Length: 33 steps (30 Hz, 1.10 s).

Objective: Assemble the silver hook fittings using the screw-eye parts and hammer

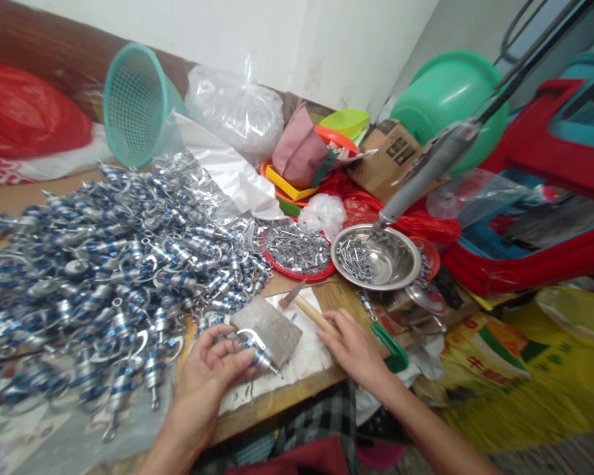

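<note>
Between the thumb and fingers of my left hand (220, 363) is a small blue-and-silver metal fitting (262, 359) with a curved hook-like arm and a thin pin at its lower end. It is held just over the near edge of a flat grey metal block (272, 326). My right hand (351, 346) is wrapped round the wooden handle of a small hammer (314, 313), whose head points away to the left, beyond the block. Under the block lies a whitish sheet (309, 359) on a wooden board.
A large heap of similar fittings (103, 284) covers the left. Behind the block stand a red tray (299, 274) of small metal pieces and a steel bowl (410, 267) with pins. A grey-handled tool (426, 175) slants over the bowl. A green basket (133, 105) lies tipped at the back.
</note>
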Motion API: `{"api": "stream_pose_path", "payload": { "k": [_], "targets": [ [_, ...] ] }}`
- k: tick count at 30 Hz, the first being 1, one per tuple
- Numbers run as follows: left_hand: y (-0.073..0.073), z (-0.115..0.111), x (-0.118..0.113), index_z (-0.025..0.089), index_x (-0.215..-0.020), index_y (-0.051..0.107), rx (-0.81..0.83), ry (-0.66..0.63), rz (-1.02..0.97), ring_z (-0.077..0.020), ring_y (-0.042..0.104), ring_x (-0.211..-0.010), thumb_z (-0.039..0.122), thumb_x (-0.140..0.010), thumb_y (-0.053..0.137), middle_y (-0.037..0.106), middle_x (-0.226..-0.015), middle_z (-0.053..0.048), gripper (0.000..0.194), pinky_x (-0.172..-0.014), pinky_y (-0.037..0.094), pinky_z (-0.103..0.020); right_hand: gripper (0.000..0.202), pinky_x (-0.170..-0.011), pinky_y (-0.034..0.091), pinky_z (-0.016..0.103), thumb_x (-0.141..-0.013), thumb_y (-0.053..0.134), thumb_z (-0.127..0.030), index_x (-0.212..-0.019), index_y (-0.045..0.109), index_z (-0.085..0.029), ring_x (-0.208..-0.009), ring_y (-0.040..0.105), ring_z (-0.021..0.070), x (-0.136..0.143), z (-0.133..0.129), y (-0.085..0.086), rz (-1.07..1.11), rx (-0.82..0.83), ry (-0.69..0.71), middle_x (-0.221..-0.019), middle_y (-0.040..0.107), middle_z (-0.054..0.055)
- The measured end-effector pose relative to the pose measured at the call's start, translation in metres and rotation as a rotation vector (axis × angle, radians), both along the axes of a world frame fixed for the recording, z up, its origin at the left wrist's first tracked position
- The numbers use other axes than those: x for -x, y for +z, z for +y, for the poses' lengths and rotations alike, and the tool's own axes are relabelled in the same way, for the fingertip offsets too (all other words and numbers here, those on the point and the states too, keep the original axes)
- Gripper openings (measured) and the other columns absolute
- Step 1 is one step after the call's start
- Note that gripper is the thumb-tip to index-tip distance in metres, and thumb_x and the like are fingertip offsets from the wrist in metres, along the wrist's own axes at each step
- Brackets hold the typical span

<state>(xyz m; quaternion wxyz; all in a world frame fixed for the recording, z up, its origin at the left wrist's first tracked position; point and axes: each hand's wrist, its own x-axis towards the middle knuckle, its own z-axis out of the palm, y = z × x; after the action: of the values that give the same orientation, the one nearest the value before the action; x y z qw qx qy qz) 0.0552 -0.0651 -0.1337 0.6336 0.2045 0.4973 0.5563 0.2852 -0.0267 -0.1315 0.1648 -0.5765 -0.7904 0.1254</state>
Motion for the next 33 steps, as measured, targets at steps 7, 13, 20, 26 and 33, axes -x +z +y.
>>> {"api": "stream_pose_path", "payload": {
  "k": [7,13,20,26,33],
  "targets": [
    [-0.003,0.001,0.000,0.020,-0.090,0.045,-0.012,0.017,-0.022,-0.0131,0.063,-0.055,0.011,-0.051,0.077,0.064,-0.059,0.006,0.051,-0.057,0.056,-0.030,0.045,-0.083,0.046,0.027,-0.085,0.041,-0.010,-0.128,0.039,-0.022,-0.098,0.056,0.0161,0.020,-0.037,0.044,0.171,-0.213,0.310,-0.109,0.058,0.007],
    [-0.005,0.001,0.001,0.021,-0.091,0.045,-0.010,0.020,-0.024,-0.0130,0.063,-0.052,0.011,-0.051,0.077,0.063,-0.057,0.007,0.052,-0.057,0.056,-0.031,0.050,-0.069,0.051,0.029,-0.083,0.035,-0.004,-0.131,0.037,-0.020,-0.079,0.060,0.0168,0.024,-0.050,0.030,0.048,-0.135,0.347,-0.092,0.062,0.008],
    [-0.002,-0.001,-0.002,0.025,-0.100,0.048,-0.058,0.039,0.017,-0.0135,0.063,-0.056,0.015,-0.053,0.076,0.061,-0.059,0.008,0.056,-0.059,0.055,-0.030,0.042,-0.078,0.049,0.028,-0.085,0.042,-0.014,-0.126,0.045,-0.024,-0.088,0.060,0.0163,0.013,-0.040,0.015,0.233,-0.027,0.195,-0.100,0.062,0.006],
    [-0.007,0.002,0.014,0.019,-0.079,0.071,-0.012,-0.154,0.516,-0.0213,0.064,-0.077,0.034,-0.058,0.072,0.070,-0.081,-0.005,0.026,-0.079,0.049,-0.036,0.038,-0.079,0.048,0.033,-0.082,0.050,-0.026,-0.119,0.053,-0.018,-0.091,0.060,0.0196,-0.021,0.026,0.001,0.160,0.136,0.055,-0.104,0.064,0.007],
    [-0.007,0.009,0.024,0.026,-0.064,0.073,-0.411,-0.169,0.875,-0.0232,0.058,-0.084,0.035,-0.060,0.069,0.063,-0.085,-0.004,0.010,-0.079,0.044,-0.034,0.029,-0.083,0.041,0.037,-0.084,0.046,-0.014,-0.111,0.056,-0.020,-0.100,0.051,0.0215,0.011,0.037,-0.011,-0.139,-0.229,0.363,-0.109,0.059,0.010]
  ]
}}
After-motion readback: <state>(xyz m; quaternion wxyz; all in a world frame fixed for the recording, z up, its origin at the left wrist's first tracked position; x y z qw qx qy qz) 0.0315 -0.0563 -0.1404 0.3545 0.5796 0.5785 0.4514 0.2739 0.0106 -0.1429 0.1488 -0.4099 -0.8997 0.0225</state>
